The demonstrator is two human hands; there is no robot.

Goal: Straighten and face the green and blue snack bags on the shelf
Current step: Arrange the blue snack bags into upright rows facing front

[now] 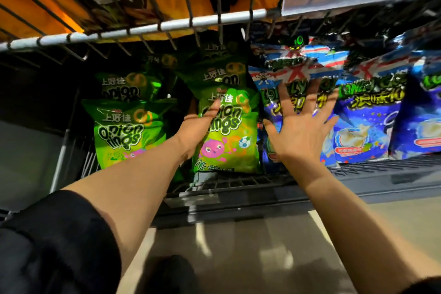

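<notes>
Two bare hands reached into a wire shelf (358, 172). The left hand (198, 129) gripped the left edge of the front green onion-ring bag (229, 136), which stood upright mid-shelf. The right hand (300, 124) was spread wide, fingers straight, before the blue bags (367, 122) just right of it. Another green bag (124, 131) stood further left.

Left hand (198, 126) curled; right hand (300, 131) splayed
</notes>
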